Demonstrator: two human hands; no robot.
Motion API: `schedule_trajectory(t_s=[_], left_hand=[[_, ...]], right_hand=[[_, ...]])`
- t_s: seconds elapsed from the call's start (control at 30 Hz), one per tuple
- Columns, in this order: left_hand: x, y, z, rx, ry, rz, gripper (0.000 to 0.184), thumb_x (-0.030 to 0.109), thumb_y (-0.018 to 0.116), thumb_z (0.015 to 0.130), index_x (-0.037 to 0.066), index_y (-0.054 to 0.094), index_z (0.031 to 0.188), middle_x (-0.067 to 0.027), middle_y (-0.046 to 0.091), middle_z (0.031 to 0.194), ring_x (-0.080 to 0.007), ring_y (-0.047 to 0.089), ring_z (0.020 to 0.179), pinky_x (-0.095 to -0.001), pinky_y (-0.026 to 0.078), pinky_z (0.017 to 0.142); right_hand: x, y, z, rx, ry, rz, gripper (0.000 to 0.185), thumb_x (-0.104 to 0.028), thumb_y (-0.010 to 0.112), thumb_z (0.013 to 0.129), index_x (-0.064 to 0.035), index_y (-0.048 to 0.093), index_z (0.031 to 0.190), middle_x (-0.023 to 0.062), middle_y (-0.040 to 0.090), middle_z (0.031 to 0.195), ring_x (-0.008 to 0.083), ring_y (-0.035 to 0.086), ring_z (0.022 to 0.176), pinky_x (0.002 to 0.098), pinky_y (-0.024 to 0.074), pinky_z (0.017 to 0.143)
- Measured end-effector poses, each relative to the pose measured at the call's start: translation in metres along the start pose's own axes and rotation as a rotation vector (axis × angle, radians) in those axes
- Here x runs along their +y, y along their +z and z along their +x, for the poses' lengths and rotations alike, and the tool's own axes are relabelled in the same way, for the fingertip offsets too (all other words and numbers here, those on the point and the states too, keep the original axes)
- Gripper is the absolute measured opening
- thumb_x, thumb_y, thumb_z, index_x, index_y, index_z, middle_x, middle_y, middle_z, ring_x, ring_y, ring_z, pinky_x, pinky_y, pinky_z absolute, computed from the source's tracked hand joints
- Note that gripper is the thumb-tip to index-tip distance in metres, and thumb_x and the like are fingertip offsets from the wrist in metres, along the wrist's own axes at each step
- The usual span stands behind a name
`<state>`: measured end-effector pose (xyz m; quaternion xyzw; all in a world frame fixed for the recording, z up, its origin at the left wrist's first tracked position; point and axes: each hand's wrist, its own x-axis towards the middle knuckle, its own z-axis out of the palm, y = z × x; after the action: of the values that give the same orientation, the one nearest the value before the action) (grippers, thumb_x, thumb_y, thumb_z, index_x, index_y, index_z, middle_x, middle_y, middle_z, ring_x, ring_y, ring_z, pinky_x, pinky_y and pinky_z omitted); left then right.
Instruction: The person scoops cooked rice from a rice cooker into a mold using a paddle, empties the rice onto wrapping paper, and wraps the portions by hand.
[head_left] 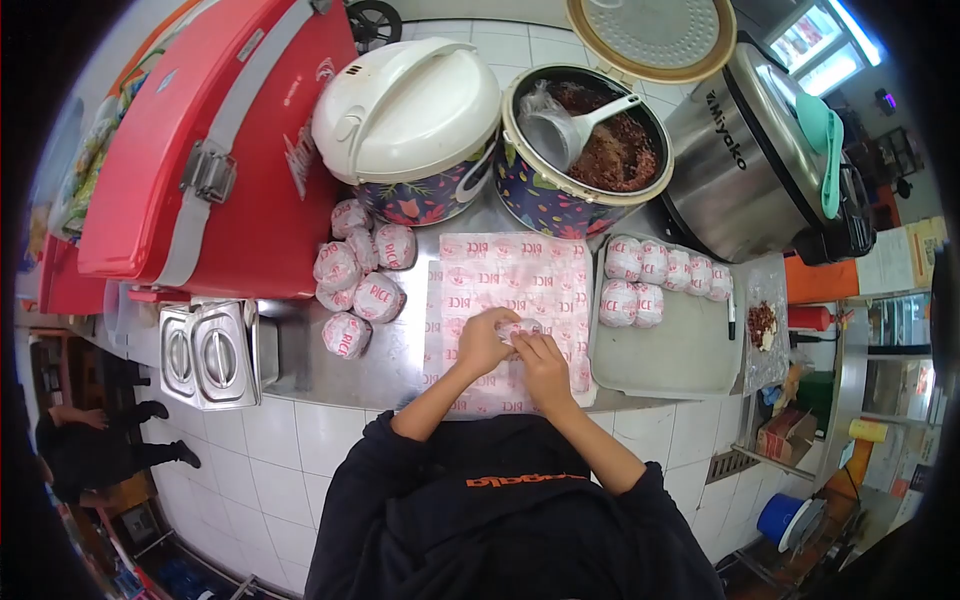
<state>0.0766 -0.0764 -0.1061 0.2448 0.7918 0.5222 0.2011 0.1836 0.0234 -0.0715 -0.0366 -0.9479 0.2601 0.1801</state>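
Observation:
My left hand [487,343] and my right hand [541,366] meet over a stack of printed paper sheets [480,275] marked RICE. Between my fingers is a small paper-wrapped rice bundle [517,328], and both hands are closed around it. What is inside its paper is hidden. To the left, several wrapped rice bundles [347,335] are piled on the steel counter. More wrapped bundles [625,258] sit in rows in a grey tray [665,360] on the right.
An open rice cooker [610,150] holds dark reddish rice and a white scoop [595,115]. Beside it are a lidded cooker [410,120], a red cooler box [250,130], steel containers [205,355] and a Miyako cooker [740,150]. A marker [731,318] lies in the tray. Another person [100,440] stands at left.

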Motion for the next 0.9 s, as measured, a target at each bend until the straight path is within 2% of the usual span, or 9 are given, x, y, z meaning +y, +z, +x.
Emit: schedule_trajectory(t_s=[0.13, 0.23, 0.27, 0.33, 0.4, 0.47, 0.5, 0.57, 0.9], left_hand=[[0.011, -0.022, 0.015, -0.356, -0.299, -0.173, 0.033, 0.013, 0.072, 0.065, 0.005, 0.069, 0.096, -0.0104, 0.068, 0.092, -0.0144, 0.062, 0.083, -0.0295, 0.049, 0.078], [-0.049, 0.0, 0.032, -0.486, -0.045, -0.359, 0.029, 0.016, 0.072, 0.069, 0.0, 0.068, 0.093, -0.0093, 0.067, 0.088, -0.0152, 0.061, 0.081, -0.0315, 0.053, 0.067], [-0.012, -0.008, 0.024, -0.304, -0.378, -0.561, 0.03, 0.017, 0.073, 0.07, -0.002, 0.066, 0.092, -0.0103, 0.064, 0.083, -0.0174, 0.061, 0.077, -0.0334, 0.055, 0.057], [-0.011, -0.017, 0.033, -0.362, -0.634, -0.574, 0.035, 0.019, 0.072, 0.07, -0.005, 0.062, 0.093, -0.0128, 0.062, 0.081, -0.0209, 0.06, 0.065, -0.0338, 0.053, 0.043], [-0.001, -0.028, 0.032, -0.382, -0.652, -0.59, 0.047, 0.022, 0.072, 0.069, -0.004, 0.058, 0.105, -0.0142, 0.061, 0.075, -0.0262, 0.061, 0.063, -0.0372, 0.054, 0.051], [0.025, -0.03, 0.003, -0.02, 0.122, -0.003, 0.069, 0.022, 0.076, 0.062, -0.001, 0.046, 0.119, -0.0163, 0.059, 0.09, -0.0319, 0.061, 0.082, -0.0393, 0.052, 0.07], [0.043, -0.034, -0.009, 0.003, 0.121, -0.002, 0.069, 0.022, 0.076, 0.062, -0.001, 0.046, 0.119, -0.0163, 0.059, 0.09, -0.0319, 0.061, 0.082, -0.0393, 0.052, 0.07], [0.065, -0.05, -0.03, 0.125, 0.73, 0.128, 0.088, 0.021, 0.08, 0.052, 0.002, 0.036, 0.126, -0.0159, 0.052, 0.113, -0.0334, 0.052, 0.104, -0.04, 0.044, 0.084], [0.008, 0.002, -0.04, -0.036, 0.517, 0.101, 0.106, 0.029, 0.081, 0.05, 0.003, 0.024, 0.135, -0.0174, 0.035, 0.132, -0.0322, 0.04, 0.12, -0.0386, 0.038, 0.095]], right_hand=[[0.0, 0.009, 0.004, 0.083, -0.024, -0.096, 0.043, -0.002, 0.056, 0.066, -0.0027, 0.056, 0.109, 0.0125, 0.06, 0.097, 0.0341, 0.055, 0.093, 0.042, 0.0418, 0.08], [0.014, 0.019, 0.007, -0.018, -0.032, 0.023, 0.034, -0.011, 0.064, 0.07, -0.0002, 0.055, 0.1, 0.0192, 0.056, 0.094, 0.0362, 0.051, 0.095, 0.0455, 0.0379, 0.079], [0.026, 0.026, 0.006, 0.047, -0.079, 0.02, 0.043, -0.019, 0.069, 0.07, -0.0002, 0.053, 0.104, 0.0191, 0.056, 0.095, 0.0352, 0.051, 0.095, 0.0457, 0.0378, 0.08], [0.02, -0.004, 0.023, -0.225, -0.01, 0.085, 0.057, -0.023, 0.066, 0.075, 0.0028, 0.043, 0.121, 0.0215, 0.053, 0.108, 0.0353, 0.049, 0.104, 0.0425, 0.0378, 0.088], [0.035, -0.015, 0.033, -0.325, 0.004, 0.192, 0.061, -0.025, 0.064, 0.079, 0.0039, 0.038, 0.127, 0.0221, 0.051, 0.115, 0.0343, 0.048, 0.109, 0.0402, 0.0375, 0.092], [0.045, -0.024, 0.039, -0.277, 0.311, 0.514, 0.061, -0.03, 0.055, 0.087, 0.0041, 0.031, 0.132, 0.0206, 0.044, 0.125, 0.0298, 0.045, 0.114, 0.0353, 0.0365, 0.095], [0.032, -0.035, 0.047, -0.288, 0.289, 0.515, 0.061, -0.03, 0.055, 0.087, 0.0041, 0.031, 0.132, 0.0206, 0.044, 0.125, 0.0298, 0.045, 0.114, 0.0353, 0.0365, 0.095], [-0.015, -0.052, 0.056, -0.493, 0.464, 0.655, 0.057, -0.034, 0.049, 0.092, -0.0014, 0.029, 0.134, 0.0197, 0.042, 0.13, 0.0301, 0.047, 0.111, 0.0388, 0.0395, 0.092], [-0.01, -0.044, 0.017, -0.352, 0.528, 0.698, 0.059, -0.04, 0.047, 0.091, 0.0069, 0.041, 0.126, 0.0231, 0.051, 0.119, 0.0301, 0.05, 0.108, 0.0362, 0.0381, 0.093]])
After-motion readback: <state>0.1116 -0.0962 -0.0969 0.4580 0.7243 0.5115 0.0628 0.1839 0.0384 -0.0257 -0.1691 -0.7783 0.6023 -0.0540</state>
